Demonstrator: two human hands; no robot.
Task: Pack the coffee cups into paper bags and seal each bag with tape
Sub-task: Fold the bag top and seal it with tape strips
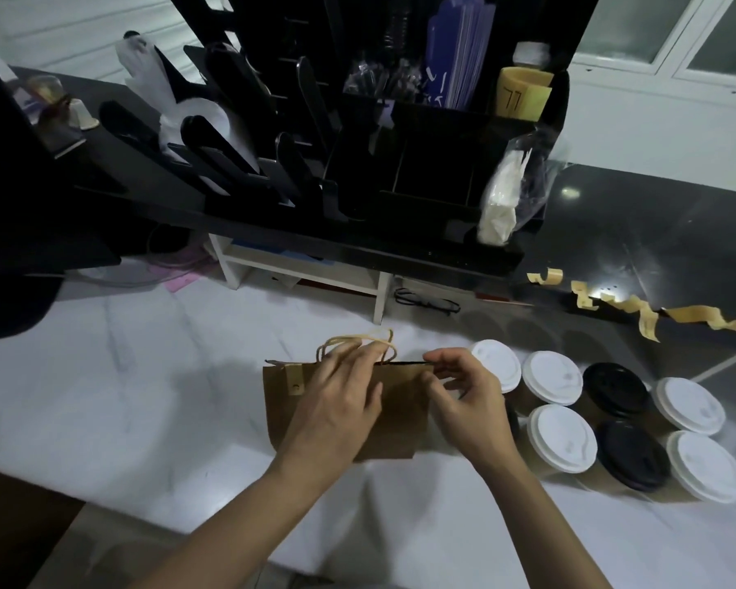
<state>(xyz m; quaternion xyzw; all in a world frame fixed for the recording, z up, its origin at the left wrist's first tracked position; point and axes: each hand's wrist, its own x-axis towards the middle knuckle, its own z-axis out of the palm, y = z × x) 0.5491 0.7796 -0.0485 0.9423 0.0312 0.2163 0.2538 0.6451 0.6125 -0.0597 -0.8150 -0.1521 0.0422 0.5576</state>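
Pressing the left hand [341,397], fingers spread, on the paper bag [400,423], a person pinches its top edge with the right hand [468,393].

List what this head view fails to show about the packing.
- Inside of the paper bag: head view, hidden by its closed top and the left hand.
- Dark-lidded cup: head view, mostly behind the right hand.
- Tape strips: head view, row cut off by the right edge.

This is a coffee shop: lidded takeaway cups [561,437] crowd the bench [103,397] at four o'clock, a black supplies organiser [442,180] at twelve.
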